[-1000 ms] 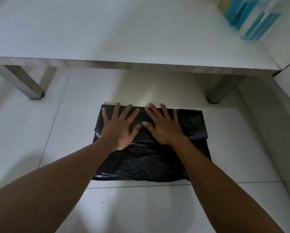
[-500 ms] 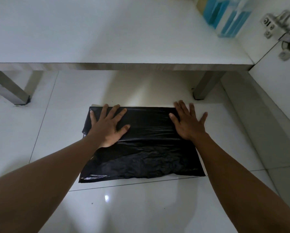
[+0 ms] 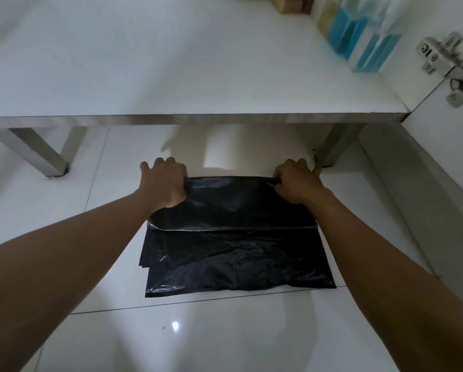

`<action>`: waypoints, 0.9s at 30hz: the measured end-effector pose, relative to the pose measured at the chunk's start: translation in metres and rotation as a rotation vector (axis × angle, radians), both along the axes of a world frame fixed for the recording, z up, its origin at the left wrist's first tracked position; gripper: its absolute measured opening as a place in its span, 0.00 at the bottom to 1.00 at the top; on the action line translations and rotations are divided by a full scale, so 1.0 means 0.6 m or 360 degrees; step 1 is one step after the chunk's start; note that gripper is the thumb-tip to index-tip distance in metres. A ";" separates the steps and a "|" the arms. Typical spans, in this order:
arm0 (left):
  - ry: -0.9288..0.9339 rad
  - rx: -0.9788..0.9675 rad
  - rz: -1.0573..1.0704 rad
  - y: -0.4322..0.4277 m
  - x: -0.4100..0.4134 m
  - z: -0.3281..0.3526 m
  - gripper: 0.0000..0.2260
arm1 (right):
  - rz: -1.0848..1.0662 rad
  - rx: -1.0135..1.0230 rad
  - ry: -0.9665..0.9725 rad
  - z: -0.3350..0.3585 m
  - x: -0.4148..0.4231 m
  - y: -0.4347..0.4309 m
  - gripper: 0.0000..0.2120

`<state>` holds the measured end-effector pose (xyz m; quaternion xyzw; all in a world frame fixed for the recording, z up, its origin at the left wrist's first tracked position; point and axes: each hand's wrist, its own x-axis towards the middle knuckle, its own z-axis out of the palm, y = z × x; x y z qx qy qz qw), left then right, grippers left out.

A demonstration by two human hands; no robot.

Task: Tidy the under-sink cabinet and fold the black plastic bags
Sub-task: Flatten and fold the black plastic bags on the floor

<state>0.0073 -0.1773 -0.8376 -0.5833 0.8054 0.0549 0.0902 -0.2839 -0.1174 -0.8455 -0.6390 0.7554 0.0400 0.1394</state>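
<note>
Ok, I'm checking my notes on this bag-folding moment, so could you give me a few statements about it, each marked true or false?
1. The left hand and the right hand each grip a far corner of the black bag. True.
2. Blue containers stand at the far right of the white shelf. True.
3. The bag lies on top of the shelf. False: it lies on the tiled floor in front of the shelf.
4. The left hand rests flat on the middle of the bag. False: its fingers are curled round the bag's far left corner.
</note>
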 end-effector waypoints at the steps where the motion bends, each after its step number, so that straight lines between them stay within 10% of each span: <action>1: 0.0016 -0.0068 0.0024 -0.003 -0.001 0.006 0.14 | -0.0008 -0.0065 0.0001 0.005 0.001 -0.005 0.12; 8: 0.0307 -0.0576 0.0015 -0.003 0.022 0.053 0.08 | -0.0011 -0.0787 -0.0151 0.048 0.001 0.012 0.09; 22: 0.0258 -0.0069 -0.0409 0.184 0.109 -0.024 0.17 | 0.0202 -0.0622 -0.0274 -0.061 0.046 0.253 0.14; 27: 0.0480 -0.0400 -0.0401 0.179 0.077 -0.033 0.23 | -0.0026 -0.0844 -0.0279 -0.033 0.086 0.217 0.19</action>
